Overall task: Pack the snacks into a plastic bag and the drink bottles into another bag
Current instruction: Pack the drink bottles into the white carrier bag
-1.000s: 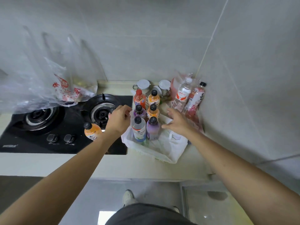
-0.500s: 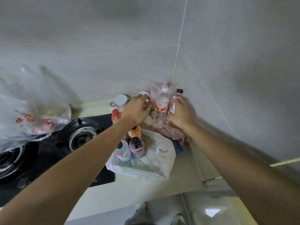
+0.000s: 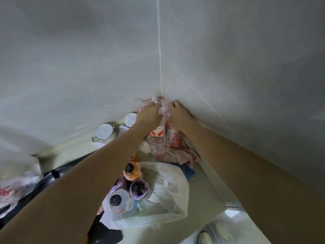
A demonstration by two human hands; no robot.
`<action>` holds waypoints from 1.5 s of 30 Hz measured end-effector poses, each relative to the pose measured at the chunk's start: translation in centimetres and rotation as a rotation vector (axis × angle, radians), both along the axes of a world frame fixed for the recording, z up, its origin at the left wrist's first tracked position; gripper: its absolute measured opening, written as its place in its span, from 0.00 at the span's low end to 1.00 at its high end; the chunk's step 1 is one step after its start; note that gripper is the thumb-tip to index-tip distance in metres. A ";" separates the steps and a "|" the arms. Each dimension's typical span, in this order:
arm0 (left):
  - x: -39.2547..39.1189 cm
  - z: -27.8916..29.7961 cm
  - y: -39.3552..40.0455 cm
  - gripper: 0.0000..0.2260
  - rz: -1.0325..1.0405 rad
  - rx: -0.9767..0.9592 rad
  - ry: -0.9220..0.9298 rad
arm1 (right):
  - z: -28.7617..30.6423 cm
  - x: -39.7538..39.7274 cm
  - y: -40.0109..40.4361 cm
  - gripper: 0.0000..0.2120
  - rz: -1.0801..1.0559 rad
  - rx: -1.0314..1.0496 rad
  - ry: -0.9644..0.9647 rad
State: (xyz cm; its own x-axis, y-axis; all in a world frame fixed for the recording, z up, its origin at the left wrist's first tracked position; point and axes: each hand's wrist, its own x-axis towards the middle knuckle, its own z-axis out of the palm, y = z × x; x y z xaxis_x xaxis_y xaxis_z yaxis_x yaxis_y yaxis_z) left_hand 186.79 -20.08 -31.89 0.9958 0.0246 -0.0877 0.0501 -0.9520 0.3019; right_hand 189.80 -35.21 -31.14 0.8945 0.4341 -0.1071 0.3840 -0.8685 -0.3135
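In the wall corner, a pinkish see-through plastic bag (image 3: 177, 153) holds a clear water bottle with a red label (image 3: 157, 142) and a pink-labelled bottle beside it. My left hand (image 3: 149, 115) and my right hand (image 3: 179, 117) both pinch the bag's top edges together above the bottle caps. Nearer to me, a white plastic bag (image 3: 173, 194) lies open on the counter. Several bottles stand in it: an orange one (image 3: 131, 172), a purple one (image 3: 139, 189) and a white and blue one (image 3: 118, 201). My left forearm hides the other bottles behind them.
Two jars with white lids (image 3: 104, 132) stand against the back wall. The black gas stove (image 3: 51, 177) lies at the left, with a clear bag with red print (image 3: 10, 190) on it. A blue item (image 3: 189, 172) lies between the two bags. Tiled walls close off the corner.
Both hands left the white bag's bottles and reached to the corner. They moved from the bottles' sides up to the pinkish bag's top and gathered it. The camera tilted up and right.
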 end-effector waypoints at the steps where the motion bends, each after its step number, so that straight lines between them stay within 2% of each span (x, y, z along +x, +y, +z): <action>1: 0.0 -0.1 0.1 0.17 0.003 -0.013 -0.019 | -0.2 0.0 0.0 0.23 -0.003 -0.012 -0.010; 14: -7.8 1.1 1.3 0.12 0.048 -0.185 -0.079 | -0.5 -3.8 -2.5 0.13 -0.022 0.096 -0.082; 17: -10.2 1.7 0.4 0.11 0.073 -0.229 -0.122 | 0.6 -5.0 -3.7 0.10 -0.011 0.129 -0.082; 23: -13.6 5.2 -1.5 0.11 0.142 -0.231 -0.285 | 4.6 -8.5 -5.1 0.05 0.060 0.197 -0.199; 26: -15.5 6.9 -2.2 0.12 0.178 -0.230 -0.339 | 7.3 -10.2 -6.2 0.06 0.032 0.260 -0.198; 30: -18.1 8.0 -3.5 0.13 0.208 -0.209 -0.352 | 9.0 -12.8 -7.3 0.06 0.021 0.353 -0.147; 38: -22.2 7.5 -4.8 0.10 0.262 -0.209 -0.360 | 7.7 -16.7 -8.2 0.02 0.101 0.413 0.026; 41: -22.6 6.7 -5.0 0.11 0.294 -0.217 -0.323 | 6.9 -18.0 -8.2 0.05 0.156 0.444 0.048; 45: -22.7 5.6 -5.2 0.12 0.263 -0.226 -0.268 | 5.6 -19.1 -7.9 0.03 0.171 0.381 0.075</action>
